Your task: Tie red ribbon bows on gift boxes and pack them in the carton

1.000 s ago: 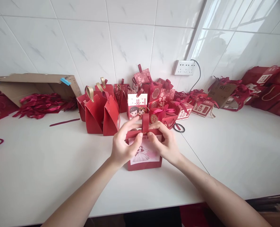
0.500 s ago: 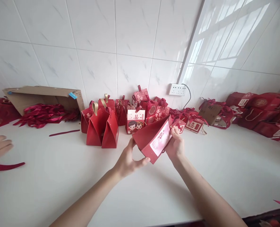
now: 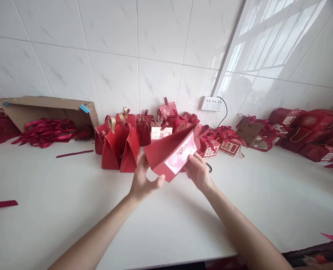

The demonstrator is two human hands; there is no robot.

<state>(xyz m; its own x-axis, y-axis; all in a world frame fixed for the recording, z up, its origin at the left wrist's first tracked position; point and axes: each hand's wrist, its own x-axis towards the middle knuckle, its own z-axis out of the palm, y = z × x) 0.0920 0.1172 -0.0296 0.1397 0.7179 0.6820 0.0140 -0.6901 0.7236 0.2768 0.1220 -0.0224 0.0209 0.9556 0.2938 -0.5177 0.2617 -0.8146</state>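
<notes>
A red gift box (image 3: 166, 150) with a pink printed panel is held tilted above the white table. My left hand (image 3: 144, 178) grips its lower left end, thumb at the bottom edge and the other fingers partly hidden behind. At its right side my right hand (image 3: 199, 170) holds the printed panel's edge, with the thumb in front. Below the right hand a dark loop shows, partly hidden. Just left of the held box stand two tall red gift boxes (image 3: 129, 153) with ribbon handles. Behind it is a white-topped box (image 3: 160, 133), mostly covered.
A cardboard box (image 3: 48, 105) with dark red ribbons (image 3: 44, 131) lies at the back left. Several small red boxes (image 3: 230, 144) line the wall under a power strip (image 3: 211, 104). Larger red boxes (image 3: 312, 127) are stacked at right. Loose ribbon (image 3: 0, 203) lies at the left edge.
Both my hands have shifted left and slightly up with the red gift box, which has turned a little. Another person's hand at the left edge has gone out of view.
</notes>
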